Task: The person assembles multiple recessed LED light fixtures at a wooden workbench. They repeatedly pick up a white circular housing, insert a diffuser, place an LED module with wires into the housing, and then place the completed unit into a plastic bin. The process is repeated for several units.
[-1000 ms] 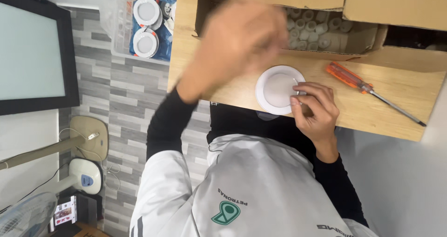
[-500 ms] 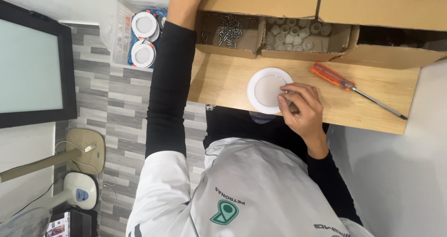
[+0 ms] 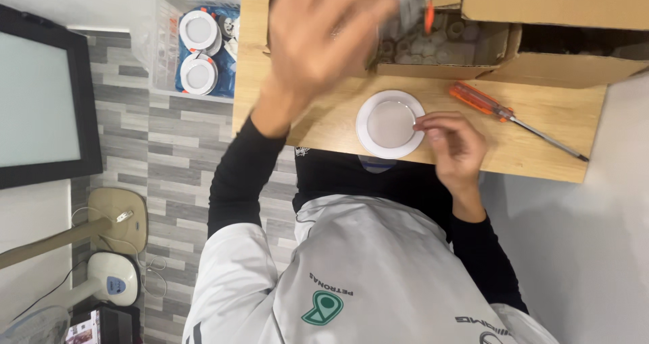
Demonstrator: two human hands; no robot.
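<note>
The head view looks down on a wooden table (image 3: 324,124) with a round white lamp disc (image 3: 390,124) lying flat near its front edge. The right hand (image 3: 454,145) rests just right of the disc, its fingertips (image 3: 423,122) pinched narrow on the disc's rim. The left hand (image 3: 323,36) is raised above and to the left of the disc, blurred; it seems to carry a small grey piece with an orange tip (image 3: 416,6) at its fingertips, but the blur hides how the fingers close on it. Behind the disc stand open cardboard boxes (image 3: 541,63), one holding many small round parts (image 3: 439,43). To the right of the disc an orange-handled screwdriver (image 3: 503,114) lies on the table, apart from the right hand. Far left of the disc, off the table, a clear bin (image 3: 162,40) holds more white discs (image 3: 198,53), and a dark screen (image 3: 40,94) stands beyond it.
</note>
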